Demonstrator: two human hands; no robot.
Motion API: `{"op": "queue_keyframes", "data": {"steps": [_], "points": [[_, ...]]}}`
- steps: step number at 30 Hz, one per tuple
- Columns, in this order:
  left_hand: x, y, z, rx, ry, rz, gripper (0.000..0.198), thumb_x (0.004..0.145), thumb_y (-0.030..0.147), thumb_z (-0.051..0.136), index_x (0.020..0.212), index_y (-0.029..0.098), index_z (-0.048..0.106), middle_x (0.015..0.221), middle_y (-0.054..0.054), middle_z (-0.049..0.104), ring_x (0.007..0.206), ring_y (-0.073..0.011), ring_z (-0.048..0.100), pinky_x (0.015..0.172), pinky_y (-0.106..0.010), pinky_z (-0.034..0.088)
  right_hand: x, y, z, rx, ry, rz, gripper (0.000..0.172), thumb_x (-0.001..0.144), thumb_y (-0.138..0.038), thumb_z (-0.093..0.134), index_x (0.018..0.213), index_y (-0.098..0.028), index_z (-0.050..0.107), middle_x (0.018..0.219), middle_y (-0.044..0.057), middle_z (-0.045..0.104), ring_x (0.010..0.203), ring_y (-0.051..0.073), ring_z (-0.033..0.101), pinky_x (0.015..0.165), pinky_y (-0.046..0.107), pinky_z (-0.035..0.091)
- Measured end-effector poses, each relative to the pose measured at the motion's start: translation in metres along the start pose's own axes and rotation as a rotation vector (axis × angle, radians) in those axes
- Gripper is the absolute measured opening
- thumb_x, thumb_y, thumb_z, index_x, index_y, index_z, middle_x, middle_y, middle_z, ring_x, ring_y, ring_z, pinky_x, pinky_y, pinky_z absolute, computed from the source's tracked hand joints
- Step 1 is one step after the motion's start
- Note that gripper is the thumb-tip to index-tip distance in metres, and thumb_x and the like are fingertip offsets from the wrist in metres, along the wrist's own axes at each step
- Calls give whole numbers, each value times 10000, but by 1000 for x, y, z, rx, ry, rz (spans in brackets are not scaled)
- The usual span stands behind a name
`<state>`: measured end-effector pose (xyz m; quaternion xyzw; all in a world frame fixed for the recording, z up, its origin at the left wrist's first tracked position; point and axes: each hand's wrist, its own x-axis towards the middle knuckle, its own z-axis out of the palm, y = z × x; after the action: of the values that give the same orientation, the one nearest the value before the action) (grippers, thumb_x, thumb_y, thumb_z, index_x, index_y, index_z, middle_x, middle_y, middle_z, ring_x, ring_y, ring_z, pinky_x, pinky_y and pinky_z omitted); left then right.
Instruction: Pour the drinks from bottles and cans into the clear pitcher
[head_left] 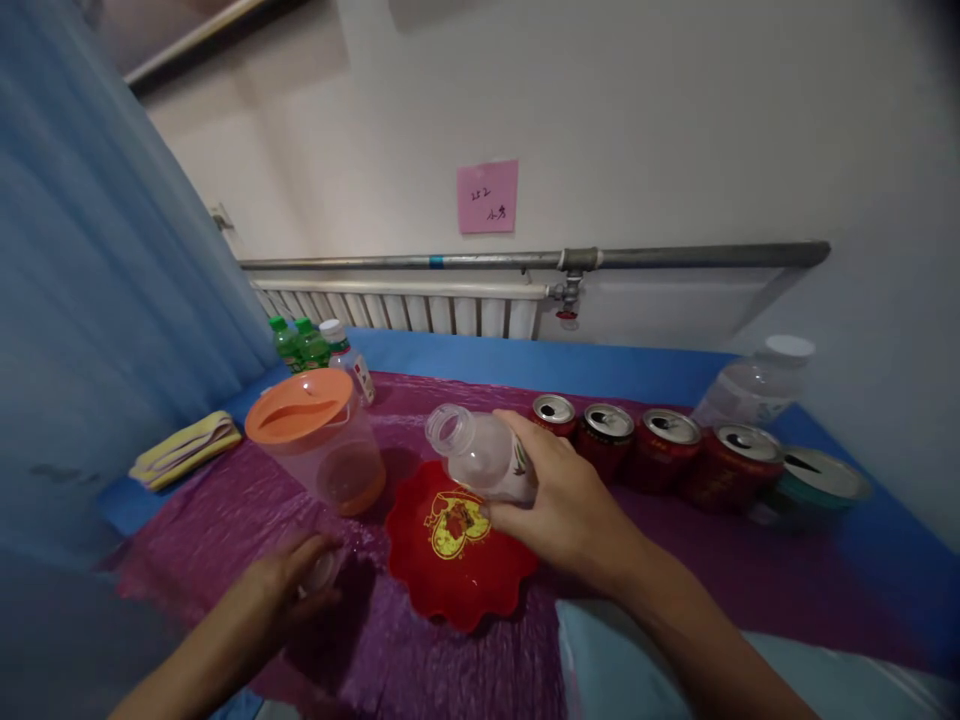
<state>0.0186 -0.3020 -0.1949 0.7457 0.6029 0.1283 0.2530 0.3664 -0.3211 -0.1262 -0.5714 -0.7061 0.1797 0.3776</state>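
Observation:
My right hand (559, 490) is wrapped round a clear plastic bottle (480, 450) with a printed label. The bottle is tilted, its uncapped mouth toward the left, above a red scalloped plate (457, 590) with a yellow design in its middle. My left hand (296, 580) is low on the left, slightly blurred, its fingers curled round a small clear plastic piece (321, 572) whose kind I cannot make out. Beyond that hand stands a clear pitcher (349, 450) with an orange lid and some liquid at the bottom.
Several opened red cans (667, 450) and a green can (821, 480) line the right, before a large clear bottle (757, 385). Green bottles (304, 345) and a white-capped bottle (349, 360) stand behind the pitcher. A folded yellow cloth (187, 450) lies left, a light-blue cloth (600, 650) in front.

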Motion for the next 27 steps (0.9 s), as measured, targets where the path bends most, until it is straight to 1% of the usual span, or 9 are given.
{"op": "queue_keyframes", "data": {"steps": [3,6,8,10,12,14,17,20,27], "points": [[1,-35,25,41,-135,-12,357,711,407,636,1042,312,733,1060,-71,714,909,-242,684,838,-341,518,1,1,2,6,-1,-4,787,656,-206,633,1431,-246,503,1331,92,663,1201,309,622,1059,474,436],[1,-35,21,10,-158,-12,468,684,446,696,1130,307,724,1136,-96,699,993,-268,679,887,-359,517,1,2,2,6,4,0,764,655,-228,628,1412,-234,522,1294,96,678,1176,316,631,1031,473,460],[4,-28,4,-49,-91,-83,580,614,560,757,1132,302,726,1159,-104,712,994,-301,683,885,-384,525,1,4,1,2,16,17,765,650,-247,636,1407,-212,527,1287,112,679,1185,331,620,1026,482,468],[12,-23,-17,-155,51,-214,592,548,657,768,998,273,749,1044,-112,741,909,-325,689,841,-413,528,0,5,-1,1,33,25,766,656,-263,644,1410,-206,523,1296,119,673,1197,340,613,1034,495,465],[25,-21,-35,-281,199,-323,591,541,714,734,893,239,724,928,-118,737,823,-321,679,806,-430,530,0,5,-2,2,44,18,755,669,-265,647,1412,-220,519,1305,112,671,1194,335,618,1041,500,459],[41,-19,-43,-428,280,-344,652,579,757,666,946,218,678,988,-127,730,877,-310,684,842,-429,549,0,4,-3,6,49,7,738,681,-261,649,1408,-232,523,1300,104,675,1181,326,627,1041,499,460],[66,-13,-40,-687,258,-284,645,644,730,580,1034,217,619,1127,-119,723,1036,-287,685,915,-402,574,-1,4,-2,7,50,-6,739,679,-243,651,1407,-220,528,1304,111,676,1185,321,626,1049,499,456],[87,-5,-29,-890,221,-241,524,644,609,607,1013,237,610,1089,-84,743,1087,-285,680,914,-396,593,-1,6,0,9,55,9,776,668,-238,661,1430,-218,514,1349,120,652,1223,329,601,1059,512,444],[116,-9,-18,-1021,217,-282,478,570,564,730,921,250,650,1015,-68,747,1084,-296,669,877,-387,616,1,6,12,123,-62,123,786,650,-190,716,1412,-215,521,1296,106,671,1155,298,627,1025,471,464]]}}
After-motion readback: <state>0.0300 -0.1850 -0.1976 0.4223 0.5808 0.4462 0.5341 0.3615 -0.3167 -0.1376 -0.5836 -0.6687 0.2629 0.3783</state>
